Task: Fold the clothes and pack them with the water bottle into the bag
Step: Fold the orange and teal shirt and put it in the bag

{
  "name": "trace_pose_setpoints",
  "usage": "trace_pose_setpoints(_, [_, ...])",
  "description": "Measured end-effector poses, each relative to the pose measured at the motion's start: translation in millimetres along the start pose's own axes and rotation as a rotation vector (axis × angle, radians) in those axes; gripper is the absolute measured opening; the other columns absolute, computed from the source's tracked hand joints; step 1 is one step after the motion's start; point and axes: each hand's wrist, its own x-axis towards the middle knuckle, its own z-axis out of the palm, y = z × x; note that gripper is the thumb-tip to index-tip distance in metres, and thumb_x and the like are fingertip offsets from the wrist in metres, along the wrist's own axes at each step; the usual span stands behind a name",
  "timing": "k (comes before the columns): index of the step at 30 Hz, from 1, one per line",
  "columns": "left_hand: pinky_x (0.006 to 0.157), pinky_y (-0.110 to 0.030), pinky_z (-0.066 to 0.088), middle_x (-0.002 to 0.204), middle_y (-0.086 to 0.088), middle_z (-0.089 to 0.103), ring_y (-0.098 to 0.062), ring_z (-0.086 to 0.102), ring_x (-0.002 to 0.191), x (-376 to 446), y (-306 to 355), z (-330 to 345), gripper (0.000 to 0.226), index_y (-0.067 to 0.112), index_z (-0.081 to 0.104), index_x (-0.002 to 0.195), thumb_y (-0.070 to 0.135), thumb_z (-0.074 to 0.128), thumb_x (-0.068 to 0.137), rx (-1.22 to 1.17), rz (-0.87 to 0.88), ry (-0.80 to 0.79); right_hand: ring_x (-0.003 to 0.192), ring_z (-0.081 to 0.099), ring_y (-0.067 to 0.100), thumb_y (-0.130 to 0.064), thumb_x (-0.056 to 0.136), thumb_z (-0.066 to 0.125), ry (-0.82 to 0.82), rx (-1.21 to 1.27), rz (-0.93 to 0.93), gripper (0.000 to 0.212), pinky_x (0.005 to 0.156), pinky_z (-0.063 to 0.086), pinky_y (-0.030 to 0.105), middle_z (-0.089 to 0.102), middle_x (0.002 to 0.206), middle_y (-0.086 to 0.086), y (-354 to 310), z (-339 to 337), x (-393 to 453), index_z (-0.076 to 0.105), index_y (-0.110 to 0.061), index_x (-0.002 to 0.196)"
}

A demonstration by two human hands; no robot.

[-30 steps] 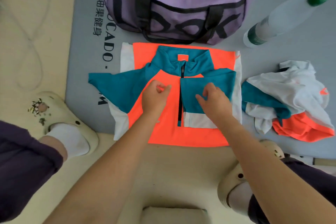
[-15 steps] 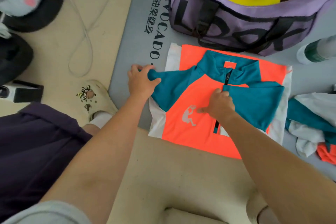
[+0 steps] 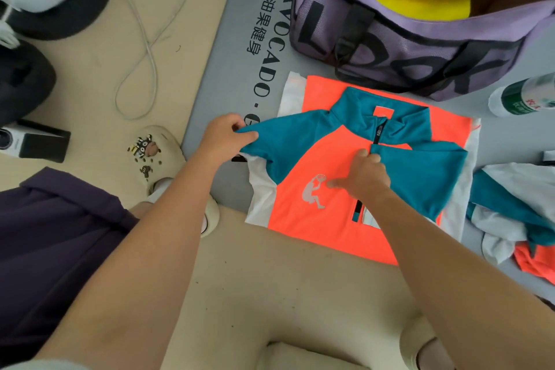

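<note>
Folding step, mid-way, on the orange and teal jacket [image 3: 324, 219], spread flat on the grey mat [image 3: 228, 69] just in front of the purple bag [image 3: 420, 48]. Right sleeve already folded across the chest; left sleeve [image 3: 285, 141] not yet folded, stretched out to the side. Left hand [image 3: 225, 135] pinching the cuff end of that sleeve, fingers curled round the fabric. Right hand [image 3: 366, 177] pressing down near the zip at the middle of the chest, thumb spread over the orange front and fingers bent onto the cloth, holding nothing, pinning the jacket in place.

Next move, by judgement: sleeve carried over the chest to lie across the folded right one, the pinning hand lifted clear just in time, then the body doubled from hem to collar.

Second garment [image 3: 516, 207] crumpled at the right edge, unfolded as yet. Water bottle [image 3: 522, 99] lying on the mat beside the bag, not packed. Bag open at the top, something yellow inside.
</note>
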Motion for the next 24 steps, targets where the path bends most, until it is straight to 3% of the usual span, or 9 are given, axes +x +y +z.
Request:
trace_pose_setpoints(4, [0.056,-0.025,0.054,0.09,0.0,0.058,-0.015,0.062,0.076,-8.9,5.0,-10.3,0.021,0.027,0.058,0.107,0.021,0.068,0.089,-0.108,-0.007,-0.103,0.118,0.052,0.034,-0.06,0.061,0.082,0.031,0.017,-0.035,0.098,0.089,0.049,0.043,0.046,0.125,0.016,1.9,2.2,-3.5,0.037,-0.003,0.126])
trace_pose_setpoints(6, [0.053,-0.03,0.05,0.076,-0.003,0.058,-0.021,0.06,0.067,-10.0,4.6,-17.1,0.009,0.017,0.064,0.087,0.025,0.069,0.089,0.079,-0.01,-0.157,0.118,0.052,0.034,-0.06,0.061,0.082,0.036,0.02,-0.042,0.098,0.09,0.049,0.042,0.046,0.126,0.016,1.7,2.3,-3.6,0.037,-0.003,0.126])
trace_pose_setpoints(8, [0.053,-0.029,0.038,0.063,-0.003,0.05,-0.021,0.051,0.062,-11.1,1.9,-23.6,0.038,0.014,0.055,0.059,0.035,0.071,0.087,0.344,0.0,-0.086,0.118,0.052,0.033,-0.059,0.061,0.082,0.036,0.024,-0.041,0.098,0.09,0.049,0.042,0.046,0.126,0.016,2.0,2.7,-2.9,0.037,-0.003,0.127])
trace_pose_setpoints(11, [0.085,-0.037,0.045,0.104,-0.005,0.061,-0.024,0.05,0.108,-16.1,5.7,-30.9,0.035,0.012,0.076,0.08,0.045,0.067,0.088,0.568,0.113,0.063,0.117,0.052,0.033,-0.061,0.06,0.082,0.039,0.018,-0.039,0.099,0.088,0.049,0.042,0.046,0.125,0.016,3.3,3.8,-2.1,0.037,-0.003,0.127])
trace_pose_setpoints(12, [0.089,-0.038,0.044,0.105,-0.007,0.062,-0.024,0.049,0.108,-15.1,5.6,-29.6,0.037,0.008,0.076,0.081,0.043,0.067,0.088,0.562,0.186,0.068,0.116,0.052,0.033,-0.061,0.06,0.082,0.041,0.013,-0.042,0.099,0.087,0.05,0.042,0.046,0.124,0.016,4.0,3.9,-1.9,0.037,-0.003,0.126])
trace_pose_setpoints(15, [0.066,-0.038,0.039,0.064,-0.011,0.053,-0.021,0.05,0.073,-21.1,15.3,-22.3,0.046,0.004,0.054,0.052,0.029,0.067,0.088,0.43,0.275,0.045,0.116,0.052,0.034,-0.063,0.06,0.081,0.038,0.023,-0.066,0.099,0.088,0.049,0.043,0.046,0.124,0.016,7.9,3.9,-1.7,0.037,-0.003,0.126])
trace_pose_setpoints(19, [0.083,-0.039,0.045,0.083,-0.011,0.072,-0.027,0.059,0.099,-22.8,21.7,-6.9,0.043,0.001,0.069,0.061,0.033,0.067,0.09,0.5,0.42,0.064,0.114,0.053,0.038,-0.05,0.075,0.076,-0.035,0.145,-0.136,0.075,0.09,0.045,0.042,0.049,0.122,0.019,22.1,0.0,5.5,0.043,-0.002,0.121])
trace_pose_setpoints(22, [0.052,-0.033,0.03,0.05,-0.006,0.04,-0.021,0.038,0.053,-28.2,33.3,5.0,0.06,0.01,0.039,0.049,0.047,0.064,0.089,0.386,0.301,-0.041,0.097,0.058,0.03,-0.033,0.083,0.072,-0.027,0.356,-0.212,0.036,0.073,0.039,0.032,0.058,0.099,0.012,34.1,-9.3,5.2,0.055,-0.005,0.099])
trace_pose_setpoints(24, [0.05,-0.033,0.026,0.05,-0.003,0.034,-0.019,0.032,0.049,-33.9,49.0,17.2,0.059,0.014,0.03,0.052,0.045,0.061,0.092,0.314,0.237,-0.076,0.087,0.058,0.022,-0.027,0.086,0.069,0.023,0.495,-0.247,0.019,0.071,0.038,0.028,0.061,0.09,0.005,30.8,-15.0,-3.3,0.059,-0.011,0.088])
